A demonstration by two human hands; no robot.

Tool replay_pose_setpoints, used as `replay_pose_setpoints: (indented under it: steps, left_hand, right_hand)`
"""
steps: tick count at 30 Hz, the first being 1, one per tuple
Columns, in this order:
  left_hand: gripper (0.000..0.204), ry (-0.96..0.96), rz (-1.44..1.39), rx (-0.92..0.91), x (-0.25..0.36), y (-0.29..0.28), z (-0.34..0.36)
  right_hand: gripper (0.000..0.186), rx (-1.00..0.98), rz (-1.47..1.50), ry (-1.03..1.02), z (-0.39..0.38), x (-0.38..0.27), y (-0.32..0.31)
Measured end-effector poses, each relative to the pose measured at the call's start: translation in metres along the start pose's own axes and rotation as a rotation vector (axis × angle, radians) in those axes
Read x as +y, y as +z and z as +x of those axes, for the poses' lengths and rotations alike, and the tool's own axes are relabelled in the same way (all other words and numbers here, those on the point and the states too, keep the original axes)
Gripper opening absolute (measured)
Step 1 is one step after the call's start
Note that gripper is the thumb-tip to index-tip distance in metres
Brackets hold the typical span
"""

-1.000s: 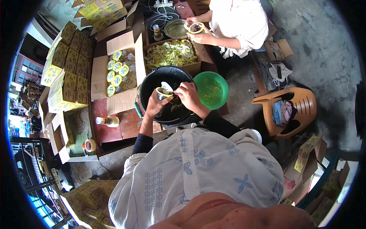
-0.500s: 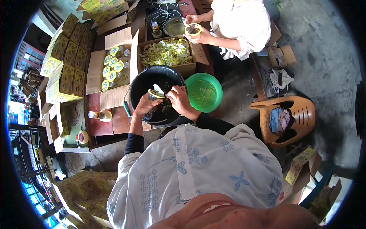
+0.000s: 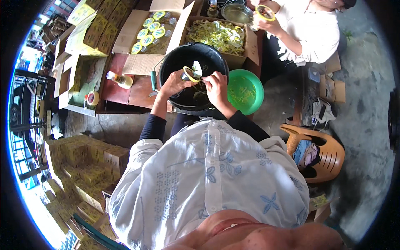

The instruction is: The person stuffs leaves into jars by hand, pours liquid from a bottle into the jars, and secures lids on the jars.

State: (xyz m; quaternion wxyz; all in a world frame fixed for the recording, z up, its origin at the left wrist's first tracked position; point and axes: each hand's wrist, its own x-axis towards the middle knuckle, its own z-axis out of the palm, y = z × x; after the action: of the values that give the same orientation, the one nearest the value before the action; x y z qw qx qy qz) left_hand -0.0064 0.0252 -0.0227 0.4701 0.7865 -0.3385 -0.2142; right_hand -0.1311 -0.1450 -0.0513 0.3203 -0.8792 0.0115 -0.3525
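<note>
My left hand [image 3: 173,84] is closed around a small plastic cup [image 3: 190,75] with a yellow rim, tilted above the black bucket [image 3: 193,52]. A pale, peeled-up lid flap [image 3: 197,67] stands off the cup's rim. Beside the cup, my right hand [image 3: 217,87] has its thumb and fingers pinched together near the rim. What they pinch is too small to make out. Dark, unclear contents show inside the bucket. A green basin [image 3: 259,92] with yellowish strips in it stands just right of the bucket.
A carton of yellow-green strips [image 3: 216,35] and a carton of yellow-lidded cups [image 3: 151,31] stand behind the bucket. A bottle [image 3: 121,80] and a tape roll [image 3: 92,98] are left. A co-worker [image 3: 306,31] holds a cup at far right. An orange chair [image 3: 329,160] stands right.
The view has shifted, so the bucket and cartons appear higher and further right. My hands stay over the bucket with the cup, its yellow rim now turned more into view.
</note>
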Motion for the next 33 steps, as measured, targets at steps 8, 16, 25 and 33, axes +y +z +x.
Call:
replay_pose_setpoints:
  steps: [8, 16, 25, 33]
  left_hand:
    - [0.033, -0.181, -0.271, -0.327, 0.006, -0.001, 0.002]
    - [0.046, 0.174, -0.007, 0.018, 0.009, 0.002, -0.002]
    - [0.053, 0.26, 0.35, 0.288, 0.001, 0.006, -0.019]
    - [0.054, 0.129, 0.223, 0.307, 0.013, 0.009, -0.018]
  right_hand:
    - [0.017, -0.065, -0.1, -0.056, 0.0, -0.004, -0.002]
    - [0.022, 0.122, 0.117, 0.072, 0.002, 0.003, -0.001]
    - [0.018, 0.42, 0.094, 0.355, -0.016, 0.074, -0.059]
    - [0.023, -0.228, -0.66, 0.524, -0.131, 0.168, -0.038]
